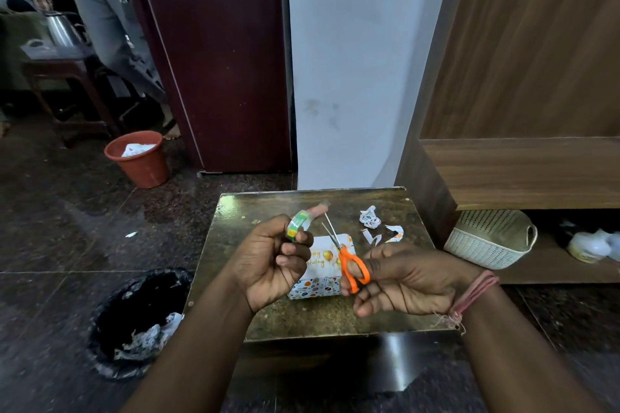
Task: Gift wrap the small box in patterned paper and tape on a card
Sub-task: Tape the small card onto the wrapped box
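Observation:
The small box (313, 287), wrapped in patterned paper, lies on the low dark table (335, 315). A white birthday card (323, 256) with balloons rests on its top. My left hand (271, 261) grips a roll of clear tape (297, 226) above the box, with a strip pulled out toward the right. My right hand (402, 278) holds orange-handled scissors (350, 266), blades apart and pointing up-left at the strip. Both hands hide parts of the box and card.
Scraps of patterned paper (370, 218) lie at the table's far right. A black-lined bin (134, 322) stands on the floor at left, an orange bucket (139, 159) farther back. A white basket (489, 240) sits under the wooden shelf at right. A person stands at far left.

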